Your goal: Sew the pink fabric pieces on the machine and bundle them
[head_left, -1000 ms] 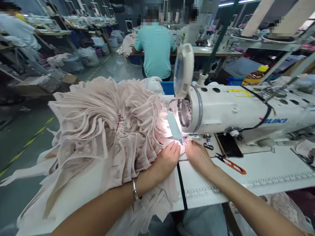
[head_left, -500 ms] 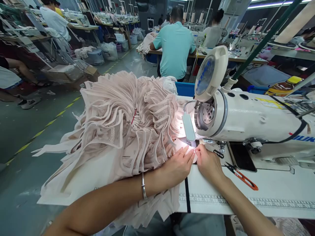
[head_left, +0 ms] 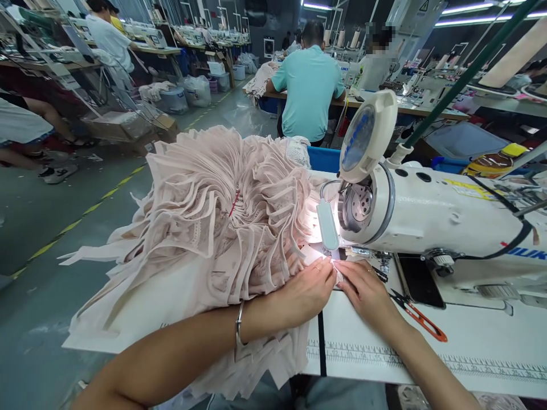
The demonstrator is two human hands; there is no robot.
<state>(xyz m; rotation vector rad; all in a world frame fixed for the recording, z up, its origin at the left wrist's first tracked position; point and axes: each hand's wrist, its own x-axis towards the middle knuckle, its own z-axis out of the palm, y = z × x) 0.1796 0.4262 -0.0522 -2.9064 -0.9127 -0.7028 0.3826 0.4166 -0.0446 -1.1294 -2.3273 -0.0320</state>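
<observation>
A pale pink fabric piece lies under the lit needle area of a white sewing machine. My left hand is closed on its left side, fingertips pressed together near the needle. From the right, my right hand pinches the fabric's edge, its fingertips almost meeting the left ones. The needle and presser foot are mostly hidden behind a pale green lamp. A large heap of pale pink lace-trimmed garment pieces spreads to the left, partly beneath my left forearm.
Orange-handled thread snips and a dark phone-like slab lie right of my right hand. A printed ruler runs along the front edge. A round magnifier-like cover tilts up from the machine head. A co-worker in turquoise sits ahead.
My right hand has turned flatter, its fingers now stretched toward the needle. The left hand has shifted slightly, and less of the fabric shows between the hands. The view has tilted a little.
</observation>
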